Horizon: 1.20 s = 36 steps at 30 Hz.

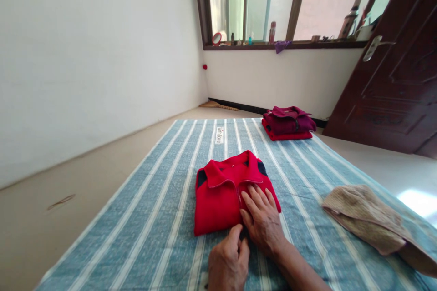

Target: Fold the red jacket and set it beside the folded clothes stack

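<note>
A red jacket (218,207) with dark shoulder patches and a zip collar lies folded on the striped cloth, its collar pointing away from me. My right hand (262,220) rests flat on its right front, fingers stretched out and slightly spread. At the jacket's near edge is my left hand (228,259), closed, with thumb and curled fingers pinching at the bottom fold. What lies between those fingertips is partly hidden, and a small dark patch shows there.
The blue-and-white striped cloth (153,209) covers a bed-like surface. Folded purple and red garments (288,120) are stacked at its far right corner. A beige cap-like item (365,218) lies on the right. Beyond are a broom (218,105), a windowsill with bottles, and a brown door (392,82).
</note>
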Motion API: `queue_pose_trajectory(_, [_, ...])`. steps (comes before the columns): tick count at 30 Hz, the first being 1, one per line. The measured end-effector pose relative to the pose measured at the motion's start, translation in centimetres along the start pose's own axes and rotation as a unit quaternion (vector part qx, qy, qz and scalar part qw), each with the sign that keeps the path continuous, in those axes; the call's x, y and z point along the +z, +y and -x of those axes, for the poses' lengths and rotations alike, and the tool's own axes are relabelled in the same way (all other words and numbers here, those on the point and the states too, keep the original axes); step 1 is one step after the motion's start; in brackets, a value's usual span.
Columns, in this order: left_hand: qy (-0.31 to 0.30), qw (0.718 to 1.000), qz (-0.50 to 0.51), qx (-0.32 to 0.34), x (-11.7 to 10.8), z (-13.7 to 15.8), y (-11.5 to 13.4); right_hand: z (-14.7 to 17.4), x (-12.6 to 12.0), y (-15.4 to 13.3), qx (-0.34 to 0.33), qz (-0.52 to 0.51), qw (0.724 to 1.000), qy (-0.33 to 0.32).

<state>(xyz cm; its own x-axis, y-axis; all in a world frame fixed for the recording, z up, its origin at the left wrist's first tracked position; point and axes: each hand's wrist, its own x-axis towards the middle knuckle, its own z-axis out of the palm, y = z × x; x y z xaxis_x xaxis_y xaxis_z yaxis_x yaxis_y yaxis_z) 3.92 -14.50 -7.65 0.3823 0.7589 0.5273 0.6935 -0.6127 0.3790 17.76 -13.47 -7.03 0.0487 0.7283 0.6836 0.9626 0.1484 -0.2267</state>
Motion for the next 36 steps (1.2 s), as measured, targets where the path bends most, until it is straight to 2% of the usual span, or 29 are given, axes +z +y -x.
queue_pose_trajectory(21, [-0.013,1.0,-0.003,-0.026,-0.04,0.04,0.34,0.16,0.14,0.23,-0.014,-0.007,1.0,0.014])
queue_pose_trajectory(30, [0.009,1.0,-0.001,-0.009,0.0,0.0,0.34,0.21,0.21,0.23,-0.011,-0.007,1.0,0.013])
queue_pose_trajectory(36, [-0.004,1.0,0.005,-0.013,0.05,0.14,0.16,0.17,0.19,0.14,-0.008,-0.003,1.0,0.01])
